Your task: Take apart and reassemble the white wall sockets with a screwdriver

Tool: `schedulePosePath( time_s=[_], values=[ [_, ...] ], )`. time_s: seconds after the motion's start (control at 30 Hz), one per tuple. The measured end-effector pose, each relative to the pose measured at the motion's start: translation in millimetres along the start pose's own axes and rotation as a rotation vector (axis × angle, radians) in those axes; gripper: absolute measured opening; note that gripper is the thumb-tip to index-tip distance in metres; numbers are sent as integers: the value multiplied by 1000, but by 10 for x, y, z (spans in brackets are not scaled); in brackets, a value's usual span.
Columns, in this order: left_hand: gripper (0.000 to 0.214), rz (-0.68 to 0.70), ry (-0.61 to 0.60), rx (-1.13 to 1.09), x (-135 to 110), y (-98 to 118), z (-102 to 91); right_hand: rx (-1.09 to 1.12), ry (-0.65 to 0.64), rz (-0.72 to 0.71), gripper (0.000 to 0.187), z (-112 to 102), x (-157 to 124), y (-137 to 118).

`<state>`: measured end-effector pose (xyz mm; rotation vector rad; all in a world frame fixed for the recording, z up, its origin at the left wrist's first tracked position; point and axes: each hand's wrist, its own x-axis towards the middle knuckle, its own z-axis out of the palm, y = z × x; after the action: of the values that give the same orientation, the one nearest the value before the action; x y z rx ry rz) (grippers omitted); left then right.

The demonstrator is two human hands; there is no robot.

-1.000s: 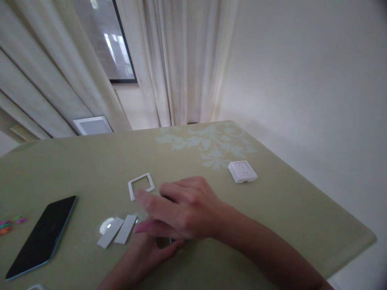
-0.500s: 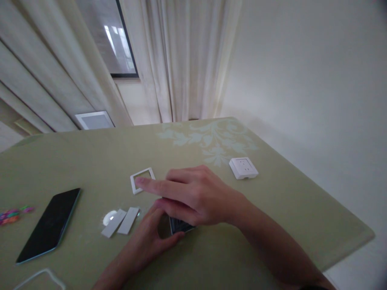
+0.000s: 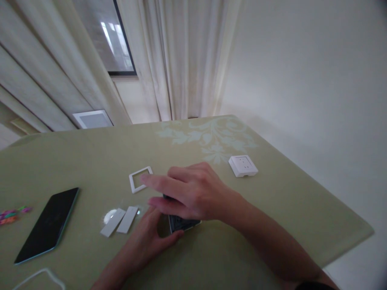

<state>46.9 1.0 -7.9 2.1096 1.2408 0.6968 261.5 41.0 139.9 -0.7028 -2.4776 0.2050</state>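
My right hand (image 3: 189, 192) lies over a dark switch module (image 3: 182, 223) on the green table (image 3: 287, 201), fingers stretched leftward and pressing on its top. My left hand (image 3: 152, 235) grips the module's left side from below, thumb against its near edge. A white square frame (image 3: 140, 179) lies just beyond my right fingertips. Two white rocker plates (image 3: 119, 220) sit side by side left of my left hand, next to a small round white piece (image 3: 108, 215).
A white wall socket (image 3: 242, 165) rests at the right of the table. A black phone (image 3: 48, 223) lies at the left, with coloured bits (image 3: 10, 214) beyond it. A thin white outline (image 3: 39, 277) shows at the near left edge. Curtains and a wall stand behind the table.
My right hand has lifted a little and shifted right, uncovering the dark module's lower edge. My left hand has come up to grip its left side.
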Motion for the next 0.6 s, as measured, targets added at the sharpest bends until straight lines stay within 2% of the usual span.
schedulePosePath(
  time_s=[0.07, 0.17, 0.27, 0.33, 0.37, 0.43, 0.53, 0.6],
  values=[
    [33, -26, -24, -6, 1, 20, -14, -24, 16, -12, 46, -2, 3, -6],
    [36, -22, -5, -11, 0, 28, -19, 26, -53, -63, 48, 17, -8, -7],
    [36, -14, -10, -1, 7, 30, -14, -151, 79, -44, 37, 111, -27, 19],
    [36, -25, -35, 1, 14, 44, -19, -240, 173, -60, 41, 161, -27, 33],
    [39, -27, -43, -7, 16, 51, -24, -226, 173, -73, 40, 160, -22, 33],
    [47, -13, -43, -35, 15, 55, -31, -97, 101, -81, 38, 99, -4, 25],
    [56, 14, -25, -45, -1, 13, -22, 154, -61, -97, 55, -31, 18, 29],
    [55, 2, -19, -12, -13, -27, -7, 207, -102, -131, 49, -35, 20, 58]
  ],
)
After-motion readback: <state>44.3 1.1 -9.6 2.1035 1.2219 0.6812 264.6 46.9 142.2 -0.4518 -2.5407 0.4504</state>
